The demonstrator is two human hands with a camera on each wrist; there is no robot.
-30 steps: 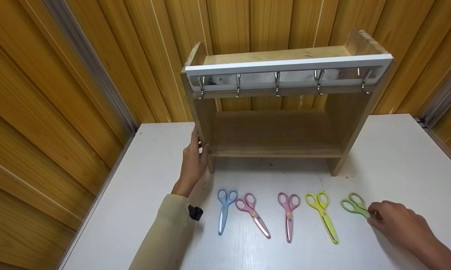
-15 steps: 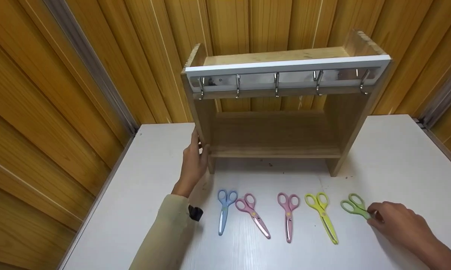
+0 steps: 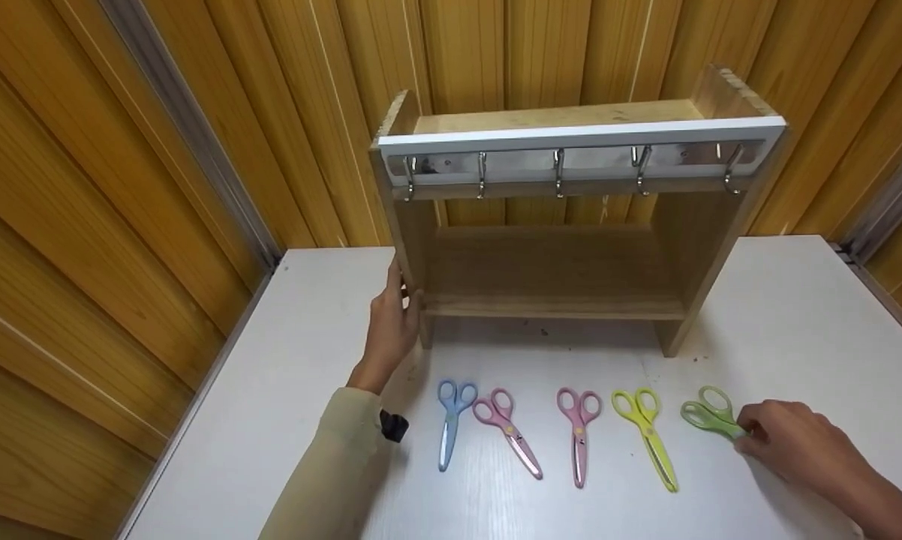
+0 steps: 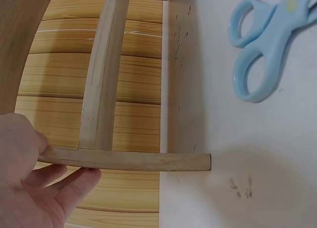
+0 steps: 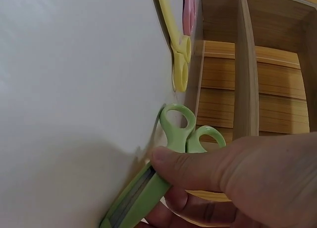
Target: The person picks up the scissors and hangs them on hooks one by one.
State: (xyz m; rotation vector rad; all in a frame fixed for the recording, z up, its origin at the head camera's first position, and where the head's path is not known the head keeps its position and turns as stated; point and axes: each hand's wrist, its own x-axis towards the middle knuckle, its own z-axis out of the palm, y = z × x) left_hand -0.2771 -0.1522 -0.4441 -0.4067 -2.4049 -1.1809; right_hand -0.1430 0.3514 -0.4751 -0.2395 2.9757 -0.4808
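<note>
Standing on the white table is a wooden shelf [image 3: 556,266] with a row of several metal hooks [image 3: 558,172] along its top front. My left hand [image 3: 386,330] grips its left side panel [image 4: 133,159], thumb on one face and fingers on the other in the left wrist view. At the right, my right hand [image 3: 807,448] pinches green scissors [image 3: 723,427] by the blade part near the pivot. Their handle loops point toward the shelf. The right wrist view shows the thumb lying across the green scissors [image 5: 173,138], with part of the blades beyond it.
In front of the shelf lie blue scissors [image 3: 449,427], pink scissors [image 3: 512,433], a second pair of pink scissors [image 3: 579,439] and yellow scissors [image 3: 649,431], handles toward the shelf. A wood-panelled wall [image 3: 466,45] rises behind the table [image 3: 308,315].
The green scissors have tilted slightly in my right hand, which has barely moved. My left hand keeps its grip on the shelf. The whole view has shifted a little.
</note>
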